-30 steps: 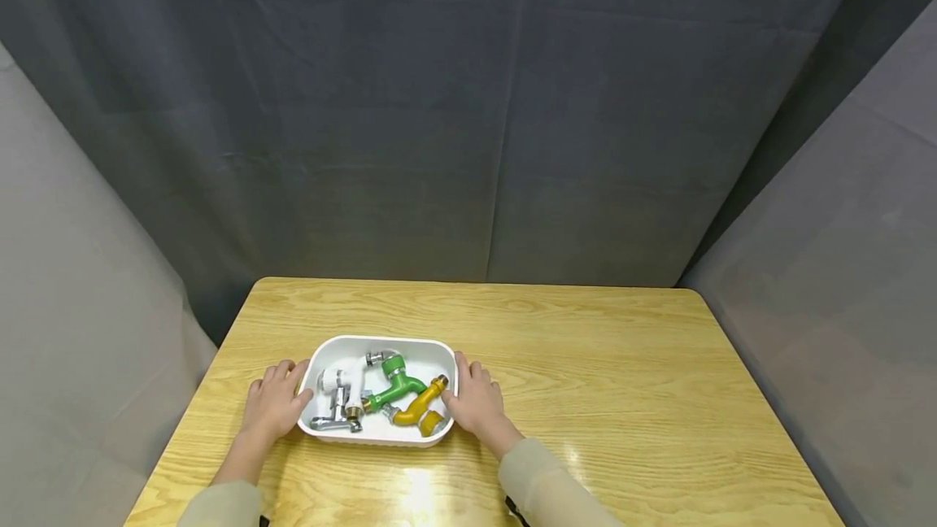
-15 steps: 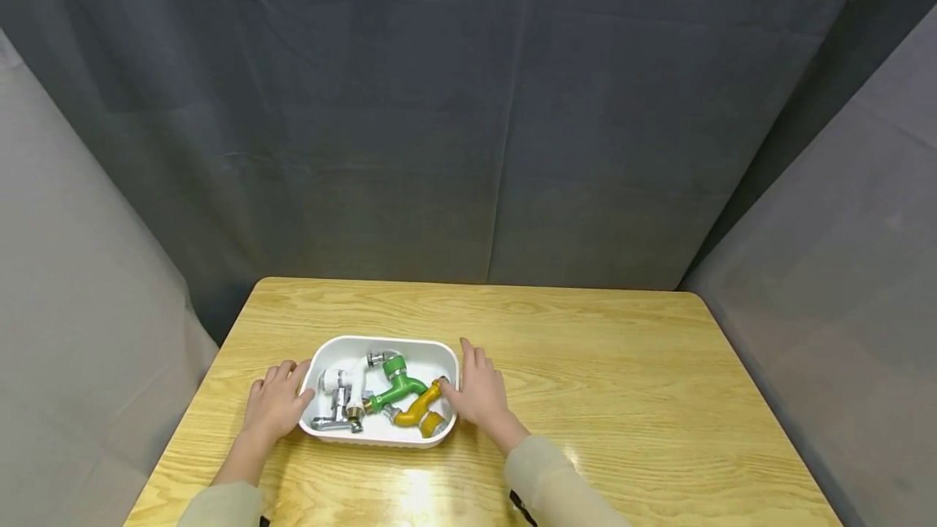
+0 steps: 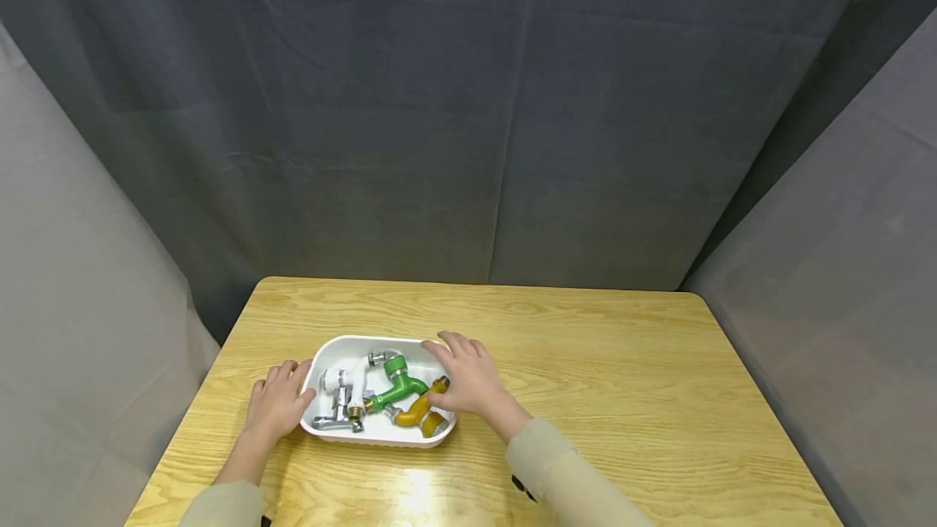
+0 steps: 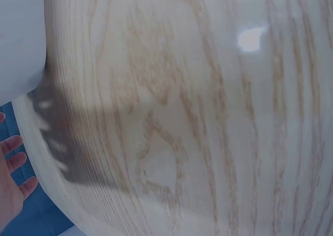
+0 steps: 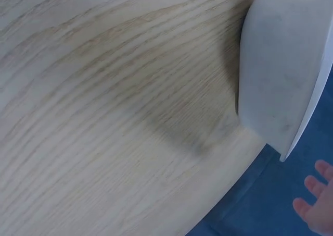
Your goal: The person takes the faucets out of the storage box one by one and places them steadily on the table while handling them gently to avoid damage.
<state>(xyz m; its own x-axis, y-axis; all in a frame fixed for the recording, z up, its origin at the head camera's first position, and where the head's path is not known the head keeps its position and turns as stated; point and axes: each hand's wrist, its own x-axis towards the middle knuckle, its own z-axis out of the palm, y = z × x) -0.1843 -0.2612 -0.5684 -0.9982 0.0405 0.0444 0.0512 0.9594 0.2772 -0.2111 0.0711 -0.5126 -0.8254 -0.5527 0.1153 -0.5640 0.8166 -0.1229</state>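
Note:
In the head view, a white plastic tray (image 3: 381, 435) holds several taps. My left hand (image 3: 274, 407) lies at the tray's left end with relaxed fingers, its thumb at the rim. Over the right end of the tray is my right hand (image 3: 471, 381), fingers spread and thumb pointing at the yellow tap (image 3: 411, 414), part of which it hides. Contact with that tap cannot be made out. Left of the yellow tap lies a green tap (image 3: 398, 387). A white tap (image 3: 357, 387) and a chrome tap (image 3: 337, 422) lie farther left.
The tray stands on a wood-grain table (image 3: 586, 372), toward its left front. Behind the table hangs a dark grey curtain (image 3: 381, 145). Pale cloth panels flank it on the left (image 3: 80, 283) and right (image 3: 842, 267).
My right hand has left the tray's right rim and moved left and inward over the yellow tap, its fingers spreading. My left hand and the taps stay nearly where they were.

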